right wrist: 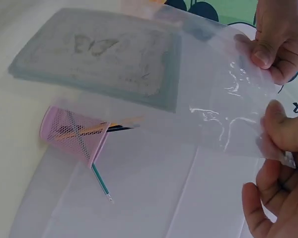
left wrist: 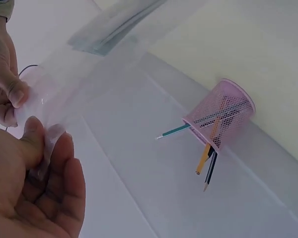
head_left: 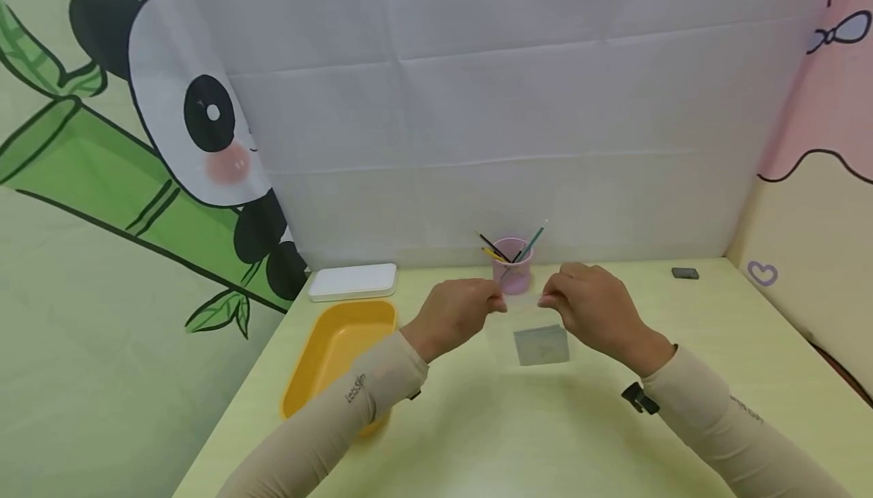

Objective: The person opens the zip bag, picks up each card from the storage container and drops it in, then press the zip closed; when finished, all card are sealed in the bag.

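Note:
Between my two hands a clear plastic bag hangs over the table, its upper edge in my fingers. Thumb and fingers of my left hand pinch one top corner. My right hand pinches the other corner, a short way across. Low in the bag lies a flat grey-green rectangle, like a notebook or card. A faint butterfly-shaped picture shows on its face in the right wrist view. In the left wrist view, the clear film stretches away from both hands, the rectangle seen nearly edge-on.
Behind the hands stands a pink mesh pen cup with several pencils. To the left are a yellow tray, partly behind my left sleeve, and a flat white box. A small dark grey block lies at the back right.

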Motion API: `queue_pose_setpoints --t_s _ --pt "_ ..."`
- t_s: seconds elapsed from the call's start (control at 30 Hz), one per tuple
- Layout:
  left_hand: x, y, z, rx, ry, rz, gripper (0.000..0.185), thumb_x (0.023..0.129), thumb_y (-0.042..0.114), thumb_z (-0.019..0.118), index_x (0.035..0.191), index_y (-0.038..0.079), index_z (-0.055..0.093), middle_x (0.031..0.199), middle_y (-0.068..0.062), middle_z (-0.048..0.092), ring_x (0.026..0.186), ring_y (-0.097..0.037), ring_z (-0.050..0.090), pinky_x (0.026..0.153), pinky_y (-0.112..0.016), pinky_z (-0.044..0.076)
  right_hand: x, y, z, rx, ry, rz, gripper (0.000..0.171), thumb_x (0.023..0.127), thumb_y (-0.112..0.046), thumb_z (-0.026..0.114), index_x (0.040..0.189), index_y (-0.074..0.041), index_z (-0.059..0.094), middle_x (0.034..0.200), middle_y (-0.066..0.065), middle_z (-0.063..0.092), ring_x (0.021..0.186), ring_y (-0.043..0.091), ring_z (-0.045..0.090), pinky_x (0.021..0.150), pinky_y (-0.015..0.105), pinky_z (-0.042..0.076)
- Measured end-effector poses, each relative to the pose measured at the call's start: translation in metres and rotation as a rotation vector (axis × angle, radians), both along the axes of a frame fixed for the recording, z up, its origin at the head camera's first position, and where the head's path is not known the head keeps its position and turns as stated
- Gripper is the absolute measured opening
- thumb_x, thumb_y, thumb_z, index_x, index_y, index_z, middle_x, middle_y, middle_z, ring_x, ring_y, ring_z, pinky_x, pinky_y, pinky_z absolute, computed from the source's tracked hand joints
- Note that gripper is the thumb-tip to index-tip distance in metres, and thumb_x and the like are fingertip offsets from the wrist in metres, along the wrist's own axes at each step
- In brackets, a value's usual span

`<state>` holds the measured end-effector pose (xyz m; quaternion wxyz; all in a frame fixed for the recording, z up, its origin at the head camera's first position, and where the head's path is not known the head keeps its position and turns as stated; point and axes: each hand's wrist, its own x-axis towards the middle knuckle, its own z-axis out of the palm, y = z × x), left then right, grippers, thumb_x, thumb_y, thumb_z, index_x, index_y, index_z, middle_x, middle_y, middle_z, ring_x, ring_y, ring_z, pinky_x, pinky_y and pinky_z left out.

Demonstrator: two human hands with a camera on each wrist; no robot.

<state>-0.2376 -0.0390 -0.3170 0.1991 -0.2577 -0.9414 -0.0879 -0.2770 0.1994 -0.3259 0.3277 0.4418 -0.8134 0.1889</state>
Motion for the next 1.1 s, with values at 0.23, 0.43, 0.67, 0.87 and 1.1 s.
queue_pose_setpoints --t_s 0.23,0.43,0.67,0.87,1.1 --pt "0.003 0.007 0.006 -0.013 0.062 -0.02 0.013 0.092 0.029 0.074 0.087 0.018 0.07 0.069 0.009 0.06 0.057 -0.009 0.054 0.054 -0.027 0.048 0.004 -0.009 0.001 -0.002 0.114 0.091 0.015 0.078 -0.014 0.084 0.086 -0.011 0.072 0.077 -0.004 0.062 0.068 0.016 0.058 0.065 0.041 0.048" --pt "0.009 0.005 0.008 0.103 -0.104 -0.089 0.011 0.096 0.027 0.069 0.091 0.017 0.067 0.075 0.01 0.061 0.063 -0.008 0.057 0.06 -0.025 0.048 0.01 -0.006 0.004 -0.009 0.014 0.051 0.014 0.077 -0.018 0.086 0.08 -0.016 0.072 0.07 -0.012 0.057 0.059 0.007 0.052 0.059 0.031 0.043" --pt "0.027 -0.016 0.008 0.333 -0.397 -0.111 0.008 0.097 0.017 0.067 0.092 0.012 0.069 0.082 0.007 0.069 0.066 -0.006 0.066 0.067 -0.021 0.053 0.03 0.017 0.019 0.033 -0.361 -0.044 0.01 0.084 -0.018 0.081 0.088 -0.024 0.075 0.083 -0.02 0.066 0.068 0.001 0.057 0.061 0.03 0.047" --pt "0.044 -0.021 0.013 0.437 -0.595 -0.134 0.005 0.095 0.014 0.069 0.093 0.011 0.072 0.082 0.007 0.069 0.07 -0.007 0.068 0.069 -0.022 0.055 0.046 0.02 0.022 0.011 -0.527 0.031 0.008 0.089 -0.013 0.076 0.087 -0.021 0.073 0.078 -0.017 0.063 0.068 0.003 0.055 0.062 0.029 0.047" --pt "0.013 -0.01 -0.004 0.129 -0.499 -0.05 0.022 0.098 0.009 0.065 0.119 0.005 0.071 0.095 0.0 0.074 0.082 -0.012 0.068 0.075 -0.026 0.054 0.018 0.017 -0.002 0.117 -0.692 -0.051 0.007 0.097 -0.019 0.068 0.092 -0.018 0.072 0.077 -0.01 0.063 0.065 0.01 0.053 0.058 0.033 0.044"
